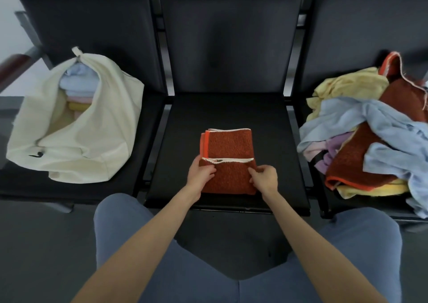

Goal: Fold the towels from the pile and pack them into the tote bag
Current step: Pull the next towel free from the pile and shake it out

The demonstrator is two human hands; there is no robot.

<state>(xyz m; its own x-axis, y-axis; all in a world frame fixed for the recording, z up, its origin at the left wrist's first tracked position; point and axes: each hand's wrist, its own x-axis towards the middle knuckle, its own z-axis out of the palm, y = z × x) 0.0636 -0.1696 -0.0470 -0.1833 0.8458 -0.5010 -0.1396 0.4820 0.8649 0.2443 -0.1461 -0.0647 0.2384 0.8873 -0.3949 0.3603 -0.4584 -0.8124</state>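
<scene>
Both hands pinch the near flap of the rust-red towel (228, 161): the left hand (201, 175) at its left edge, the right hand (265, 177) at its right. The towel lies partly folded on the middle seat (227, 110). The cream tote bag (76, 126), holding folded towels, sits on the left seat; the loose pile (370, 136) on the right.

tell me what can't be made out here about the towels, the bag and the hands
- Tote bag, head view: its cloth sides hide all but the edges of the folded towels inside; no count possible.
- Pile: the right frame edge cuts it off, so its extent is unknown.
- Rust towel: left hand and right hand cover its near corners; layers underneath are hidden.
</scene>
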